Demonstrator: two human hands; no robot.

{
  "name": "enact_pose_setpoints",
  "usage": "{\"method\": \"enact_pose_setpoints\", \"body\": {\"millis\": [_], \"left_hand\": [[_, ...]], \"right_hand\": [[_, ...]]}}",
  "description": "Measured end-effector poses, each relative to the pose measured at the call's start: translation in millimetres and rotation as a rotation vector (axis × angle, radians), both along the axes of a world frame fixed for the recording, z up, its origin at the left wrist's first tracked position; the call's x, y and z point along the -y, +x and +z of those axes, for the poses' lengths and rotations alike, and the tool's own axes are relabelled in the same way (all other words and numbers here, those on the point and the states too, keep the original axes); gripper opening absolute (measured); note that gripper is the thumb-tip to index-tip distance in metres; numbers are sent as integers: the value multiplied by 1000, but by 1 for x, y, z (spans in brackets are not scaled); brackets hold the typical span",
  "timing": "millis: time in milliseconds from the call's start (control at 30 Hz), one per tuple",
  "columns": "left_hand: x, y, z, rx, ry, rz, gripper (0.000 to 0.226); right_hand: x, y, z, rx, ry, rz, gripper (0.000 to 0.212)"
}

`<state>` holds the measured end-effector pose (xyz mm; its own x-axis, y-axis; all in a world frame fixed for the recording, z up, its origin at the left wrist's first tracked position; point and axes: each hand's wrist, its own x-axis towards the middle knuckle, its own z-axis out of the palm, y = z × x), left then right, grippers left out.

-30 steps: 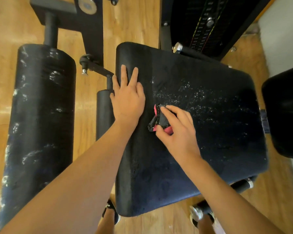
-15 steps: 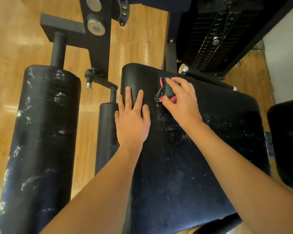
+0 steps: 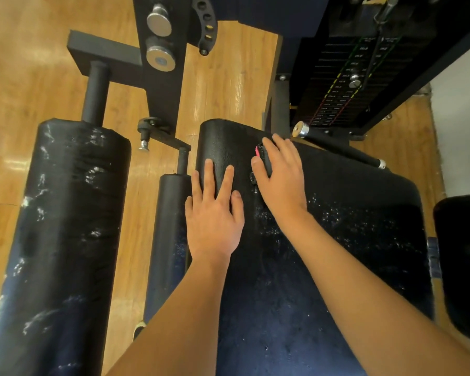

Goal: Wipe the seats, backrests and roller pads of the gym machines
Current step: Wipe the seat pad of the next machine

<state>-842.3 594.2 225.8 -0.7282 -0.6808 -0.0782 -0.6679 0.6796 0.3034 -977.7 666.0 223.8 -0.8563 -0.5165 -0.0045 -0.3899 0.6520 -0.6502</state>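
A black padded seat fills the middle and right of the head view, speckled with white flecks on its right half. My left hand lies flat on the seat's left part, fingers straight and spread. My right hand grips a small black and pink cloth and holds it against the seat near its far edge; most of the cloth is hidden under the hand. A large black roller pad with white smears stands to the left, and a thinner roller pad sits between it and the seat.
The black machine frame with round knobs rises behind the roller pads. A weight stack stands at the back right, with a chrome-capped handle bar beside the seat. Another black pad is at the right edge. The floor is wooden.
My right hand has slid the cloth from the seat's middle up to its far edge. The left hand has stayed flat on the seat. The view has tilted so the seat sits lower.
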Motion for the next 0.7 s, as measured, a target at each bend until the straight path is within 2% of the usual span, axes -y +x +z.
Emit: {"method": "enact_pose_setpoints", "body": {"millis": [167, 333, 700], "left_hand": [[0, 0, -2, 4, -7, -3, 56], [1, 0, -3, -10, -6, -6, 55], [2, 0, -4, -10, -9, -13, 55]], "right_hand": [[5, 3, -5, -176, -68, -48, 38], [28, -21, -1, -147, -60, -30, 37], [16, -4, -6, -246, 59, -44, 36]]}}
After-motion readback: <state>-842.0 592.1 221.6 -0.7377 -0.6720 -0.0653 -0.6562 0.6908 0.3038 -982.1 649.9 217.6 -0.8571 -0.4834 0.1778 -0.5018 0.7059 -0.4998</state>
